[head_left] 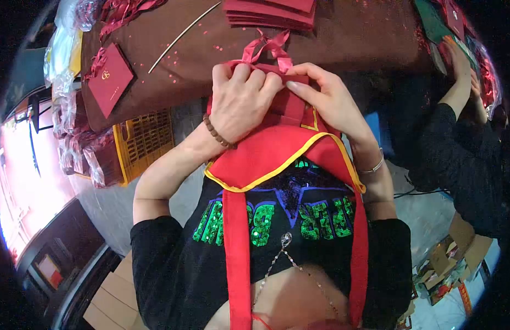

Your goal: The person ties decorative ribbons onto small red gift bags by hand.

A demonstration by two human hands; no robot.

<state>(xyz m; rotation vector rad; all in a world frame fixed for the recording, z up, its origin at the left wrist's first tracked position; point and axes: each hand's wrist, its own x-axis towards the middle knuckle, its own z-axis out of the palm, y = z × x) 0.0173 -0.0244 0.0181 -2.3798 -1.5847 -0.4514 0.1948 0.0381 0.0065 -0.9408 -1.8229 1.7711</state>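
Note:
A dark red paper gift bag point(290, 104) with a pink-red ribbon handle point(268, 48) lies at the table's near edge, against my red apron. My left hand point(241, 99) is closed over the bag's left side, its fingers curled under and their tips hidden. On the other side my right hand point(326, 96) pinches the bag's upper edge near the ribbon, thumb and index finger close to my left knuckles. Much of the bag is covered by my hands and the apron point(266, 154).
Ahead on the brown-covered table point(354, 44) sits a stack of dark red bags point(270, 14). A thin curved rod point(183, 37) and another red bag point(110, 80) lie left. A yellow crate point(145, 140) stands below. At right, a co-worker's hand point(458, 58) touches wrapped goods.

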